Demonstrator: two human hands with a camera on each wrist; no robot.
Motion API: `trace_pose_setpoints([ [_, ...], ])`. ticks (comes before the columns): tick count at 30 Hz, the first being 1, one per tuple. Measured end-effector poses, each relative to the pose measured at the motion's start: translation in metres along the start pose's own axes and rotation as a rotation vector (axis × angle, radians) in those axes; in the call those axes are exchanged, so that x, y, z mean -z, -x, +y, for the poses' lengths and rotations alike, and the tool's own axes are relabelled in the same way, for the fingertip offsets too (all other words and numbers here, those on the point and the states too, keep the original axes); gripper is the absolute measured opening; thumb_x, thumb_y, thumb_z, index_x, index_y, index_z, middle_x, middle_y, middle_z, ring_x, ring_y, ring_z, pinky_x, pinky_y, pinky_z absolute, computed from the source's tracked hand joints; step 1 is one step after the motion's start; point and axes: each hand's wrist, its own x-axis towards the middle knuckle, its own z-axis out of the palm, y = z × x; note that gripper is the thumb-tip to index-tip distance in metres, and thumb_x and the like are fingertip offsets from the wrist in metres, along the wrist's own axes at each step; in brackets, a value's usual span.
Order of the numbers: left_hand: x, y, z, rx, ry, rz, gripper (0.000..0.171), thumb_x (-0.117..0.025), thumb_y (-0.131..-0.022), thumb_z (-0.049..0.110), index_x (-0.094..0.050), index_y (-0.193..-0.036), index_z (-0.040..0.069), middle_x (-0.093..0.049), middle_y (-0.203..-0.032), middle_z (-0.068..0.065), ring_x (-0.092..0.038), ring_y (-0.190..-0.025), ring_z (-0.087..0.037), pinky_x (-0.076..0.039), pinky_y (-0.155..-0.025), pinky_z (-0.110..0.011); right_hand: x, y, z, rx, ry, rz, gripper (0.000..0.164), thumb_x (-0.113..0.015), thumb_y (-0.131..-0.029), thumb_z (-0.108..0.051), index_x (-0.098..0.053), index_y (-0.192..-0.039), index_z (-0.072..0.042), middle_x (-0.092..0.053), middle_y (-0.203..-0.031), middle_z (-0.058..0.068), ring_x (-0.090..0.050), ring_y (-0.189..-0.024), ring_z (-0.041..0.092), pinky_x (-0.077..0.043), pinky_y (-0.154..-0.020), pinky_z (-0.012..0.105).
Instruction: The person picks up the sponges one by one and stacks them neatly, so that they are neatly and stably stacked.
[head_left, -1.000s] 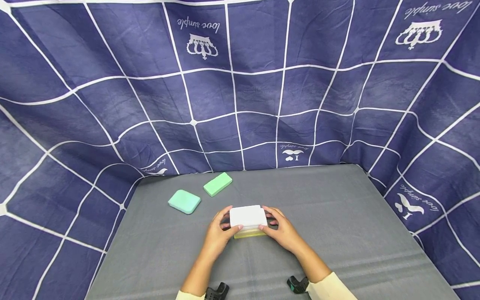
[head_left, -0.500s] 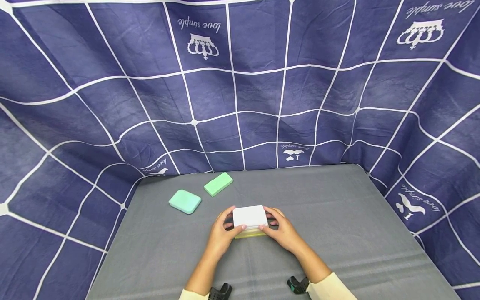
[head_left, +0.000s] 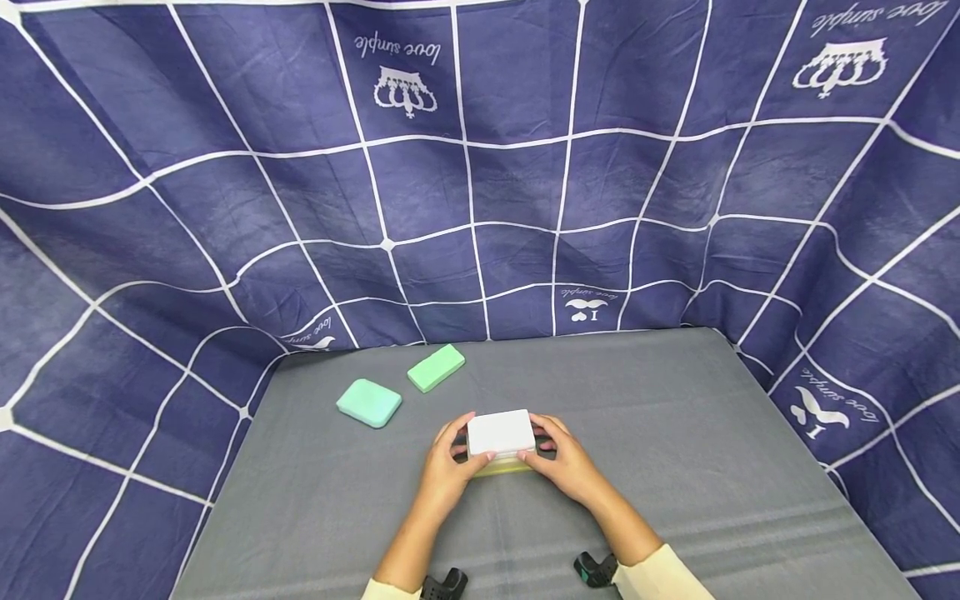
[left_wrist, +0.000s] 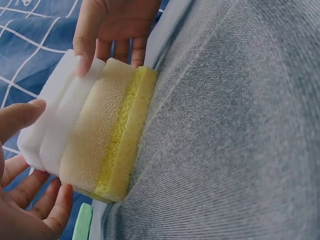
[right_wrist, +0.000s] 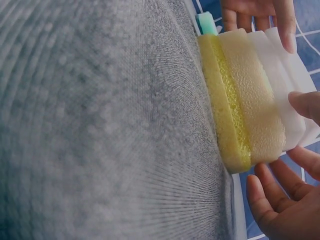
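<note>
A stack of sponges stands on the grey cloth, in front of the person. At its base is a yellow sponge (left_wrist: 134, 132), with a beige sponge (left_wrist: 95, 130) over it. Two white sponges lie above: a lower white sponge (right_wrist: 278, 82) and a top white sponge (head_left: 501, 432). My left hand (head_left: 442, 473) holds the white sponges at the left end, thumb on the near side and fingers around the end. At the right end, my right hand (head_left: 564, 460) grips them likewise. Lower fingers of both hands come close to the beige sponge's ends.
A turquoise sponge (head_left: 369, 403) with rounded corners lies left of the stack. Farther back is a light green block-shaped sponge (head_left: 437, 368). The grey cloth-covered table (head_left: 645, 400) is enclosed by a blue curtain (head_left: 517, 183) with white lines.
The left hand has moved slightly right, and the top white sponge has shifted right with it, lining up with the one below. The right hand stays nearly still.
</note>
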Motion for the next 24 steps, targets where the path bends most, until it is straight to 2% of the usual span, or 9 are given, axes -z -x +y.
trace_pose_setpoints([
  [5,0.0007,0.0001,0.0003,-0.011,-0.011,-0.001,0.068,-0.087,-0.078,0.017,-0.059,-0.14,0.01,-0.06,-0.132,-0.012,-0.061,-0.118,-0.03,-0.054,-0.097,-0.045,0.0004,0.0002,0.0006,0.006,0.0,-0.004,0.068,-0.081,-0.087,-0.026,-0.052,-0.146,-0.014,-0.057,-0.136,0.004,-0.059,-0.122,0.023,-0.053,-0.096,0.032],
  [10,0.0015,0.0007,0.001,-0.013,-0.015,-0.01,0.068,-0.086,-0.079,0.016,-0.059,-0.141,0.01,-0.058,-0.137,-0.014,-0.063,-0.116,-0.032,-0.055,-0.096,-0.046,0.001,0.0007,0.0004,0.066,-0.012,0.007,0.074,-0.081,-0.086,-0.022,-0.046,-0.151,-0.016,-0.055,-0.141,0.008,-0.057,-0.127,0.029,-0.052,-0.098,0.041],
  [16,0.0024,0.0009,0.0013,-0.007,-0.019,-0.018,0.067,-0.086,-0.079,0.014,-0.059,-0.141,0.01,-0.057,-0.139,-0.015,-0.064,-0.115,-0.033,-0.055,-0.096,-0.046,0.0009,0.0005,-0.0002,0.116,-0.037,0.027,0.069,-0.079,-0.089,-0.022,-0.048,-0.15,-0.023,-0.056,-0.141,0.007,-0.056,-0.127,0.031,-0.052,-0.099,0.04],
  [22,0.0032,0.0003,0.0011,-0.004,-0.02,-0.031,0.067,-0.086,-0.079,0.014,-0.059,-0.14,0.009,-0.058,-0.137,-0.015,-0.064,-0.115,-0.034,-0.055,-0.096,-0.048,0.0005,0.0,-0.002,0.079,-0.046,0.02,0.061,-0.077,-0.091,-0.025,-0.054,-0.146,-0.015,-0.06,-0.136,0.006,-0.058,-0.126,0.027,-0.052,-0.099,0.044],
  [24,0.0035,0.0004,0.0002,-0.008,-0.024,-0.037,0.067,-0.085,-0.08,0.017,-0.058,-0.141,0.008,-0.059,-0.137,-0.015,-0.063,-0.117,-0.033,-0.054,-0.097,-0.047,-0.0004,0.0,-0.0018,0.071,-0.055,0.024,0.06,-0.077,-0.09,-0.022,-0.054,-0.145,-0.013,-0.06,-0.135,0.008,-0.058,-0.126,0.03,-0.052,-0.098,0.049],
])
